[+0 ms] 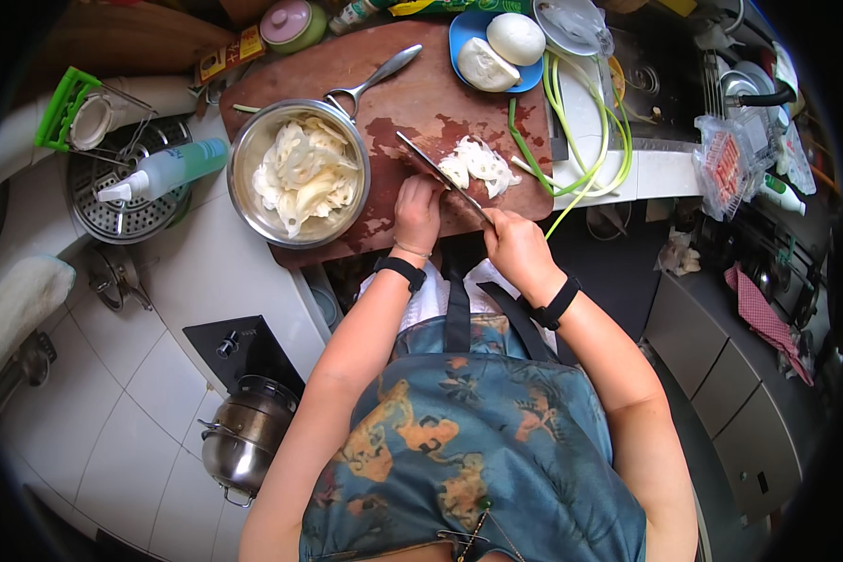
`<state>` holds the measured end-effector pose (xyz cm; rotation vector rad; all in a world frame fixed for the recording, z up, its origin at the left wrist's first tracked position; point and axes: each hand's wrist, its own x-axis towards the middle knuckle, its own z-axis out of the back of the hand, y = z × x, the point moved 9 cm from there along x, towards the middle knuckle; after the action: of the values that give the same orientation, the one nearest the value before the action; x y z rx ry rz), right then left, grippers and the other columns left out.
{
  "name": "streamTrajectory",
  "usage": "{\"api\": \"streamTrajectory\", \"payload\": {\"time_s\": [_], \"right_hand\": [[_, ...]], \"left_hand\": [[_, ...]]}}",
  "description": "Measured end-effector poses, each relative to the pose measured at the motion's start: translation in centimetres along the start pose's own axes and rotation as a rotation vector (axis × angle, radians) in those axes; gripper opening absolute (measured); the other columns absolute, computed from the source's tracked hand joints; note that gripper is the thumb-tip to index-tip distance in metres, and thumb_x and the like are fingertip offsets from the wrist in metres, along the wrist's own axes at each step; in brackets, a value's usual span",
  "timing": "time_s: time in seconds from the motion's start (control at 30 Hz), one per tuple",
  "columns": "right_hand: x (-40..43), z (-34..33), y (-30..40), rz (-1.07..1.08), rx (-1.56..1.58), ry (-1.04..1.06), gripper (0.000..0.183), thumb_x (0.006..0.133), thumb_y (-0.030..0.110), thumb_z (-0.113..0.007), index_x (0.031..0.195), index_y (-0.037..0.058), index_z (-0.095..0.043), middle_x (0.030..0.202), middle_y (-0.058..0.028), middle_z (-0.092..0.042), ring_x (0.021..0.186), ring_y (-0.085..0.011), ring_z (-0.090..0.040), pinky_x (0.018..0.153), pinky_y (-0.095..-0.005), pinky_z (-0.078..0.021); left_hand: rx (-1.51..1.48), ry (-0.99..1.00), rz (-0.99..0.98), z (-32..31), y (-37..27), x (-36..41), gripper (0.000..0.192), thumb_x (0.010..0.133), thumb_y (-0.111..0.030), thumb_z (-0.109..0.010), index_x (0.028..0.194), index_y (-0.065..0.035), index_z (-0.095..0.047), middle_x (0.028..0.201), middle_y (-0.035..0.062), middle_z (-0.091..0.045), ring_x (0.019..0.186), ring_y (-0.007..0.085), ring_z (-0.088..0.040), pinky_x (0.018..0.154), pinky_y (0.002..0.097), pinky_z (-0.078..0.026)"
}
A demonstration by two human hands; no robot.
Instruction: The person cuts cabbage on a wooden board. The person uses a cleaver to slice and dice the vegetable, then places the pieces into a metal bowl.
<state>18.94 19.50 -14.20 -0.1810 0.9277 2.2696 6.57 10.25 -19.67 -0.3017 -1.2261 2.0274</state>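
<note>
My right hand [522,251] is closed around the handle of a kitchen knife [441,173], whose blade points up and left over a wooden cutting board [400,91]. Just left of the blade, my left hand [417,211] has its fingers bent down close to it; what lies under the fingertips is mostly hidden, so a grip cannot be told. Thin lotus root slices [483,166] lie in a pile right of the blade. A steel bowl [237,175] at the board's left holds many more slices [305,172].
A peeler [386,67] lies behind the bowl. At the back right, a blue plate [461,24] bears white rounded pieces, beside green onions [557,88]. A spray bottle [175,168] rests on a perforated steel rack at left. A steel pot [242,442] stands lower left.
</note>
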Motion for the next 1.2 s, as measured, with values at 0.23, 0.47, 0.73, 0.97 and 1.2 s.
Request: {"api": "streamTrajectory", "payload": {"time_s": [0.23,0.47,0.73,0.97,1.2], "right_hand": [[0.2,0.3,0.2,0.001,0.007,0.008,0.02,0.085,0.009,-0.058,0.102,0.0018,-0.065,0.086,-0.0205,-0.066,0.079,-0.0392,-0.064,0.073,-0.0458,-0.0524],[-0.2,0.8,0.6,0.034,-0.003,-0.023,0.019,0.085,0.01,-0.061,0.101,0.0025,-0.065,0.083,-0.019,-0.066,0.075,-0.038,-0.064,0.07,-0.0451,-0.0531],[0.1,0.4,0.3,-0.021,-0.005,0.058,0.02,0.087,0.011,-0.058,0.104,0.001,-0.065,0.089,-0.021,-0.066,0.082,-0.0391,-0.064,0.074,-0.0447,-0.052],[0.2,0.1,0.1,-0.014,-0.008,0.052,0.018,0.088,0.011,-0.057,0.101,0.001,-0.064,0.087,-0.0215,-0.065,0.081,-0.04,-0.063,0.073,-0.0462,-0.0514],[0.3,-0.2,0.0,0.014,-0.02,0.033,0.019,0.084,0.008,-0.058,0.1,0.0009,-0.065,0.084,-0.0211,-0.066,0.076,-0.0387,-0.065,0.071,-0.0457,-0.0534]], "left_hand": [[-0.011,0.031,0.005,-0.2,0.3,-0.1,0.01,0.08,0.002,-0.062,0.089,-0.0015,-0.059,0.092,0.0159,-0.06,0.089,0.0377,-0.057,0.078,0.0431,-0.047],[0.002,0.003,-0.016,-0.2,0.4,-0.2,0.01,0.079,0.002,-0.062,0.088,-0.0018,-0.059,0.092,0.0158,-0.06,0.089,0.0378,-0.057,0.079,0.043,-0.048],[-0.009,-0.012,-0.012,0.0,0.3,0.0,0.01,0.079,0.002,-0.063,0.088,-0.0015,-0.06,0.09,0.0156,-0.061,0.087,0.0373,-0.058,0.077,0.0421,-0.048],[0.009,-0.004,-0.007,-0.2,0.5,-0.1,0.009,0.079,0.002,-0.063,0.087,-0.0015,-0.061,0.09,0.0156,-0.061,0.088,0.0371,-0.058,0.077,0.042,-0.048],[0.015,-0.003,-0.02,-0.2,0.5,-0.1,0.009,0.079,0.002,-0.064,0.086,-0.0015,-0.061,0.089,0.0157,-0.061,0.087,0.0372,-0.058,0.077,0.0423,-0.048]]}}
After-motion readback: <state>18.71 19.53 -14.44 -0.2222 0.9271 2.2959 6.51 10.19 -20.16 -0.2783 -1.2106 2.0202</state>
